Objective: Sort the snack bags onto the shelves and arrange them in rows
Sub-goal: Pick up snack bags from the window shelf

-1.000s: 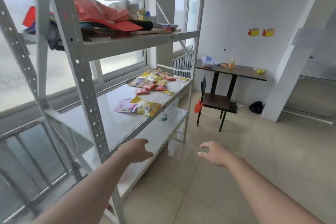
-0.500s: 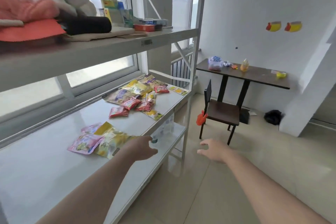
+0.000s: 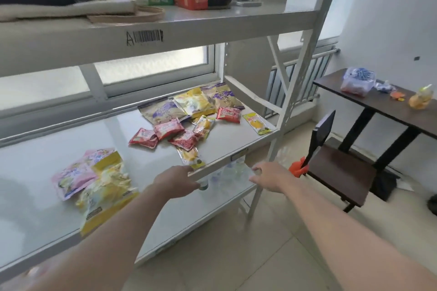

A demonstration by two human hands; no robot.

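Head view: a person's left hand, loosely curled and empty, hovers at the front edge of the middle shelf, just short of a small yellow packet whose long axis runs away from it. The right hand, relaxed and empty, hangs off the edge, farther away. The other snack bags lie scattered behind.

Bright daylight through the frosted window, glare on the glossy shelf, soft motion blur, wide-angle bending at edges
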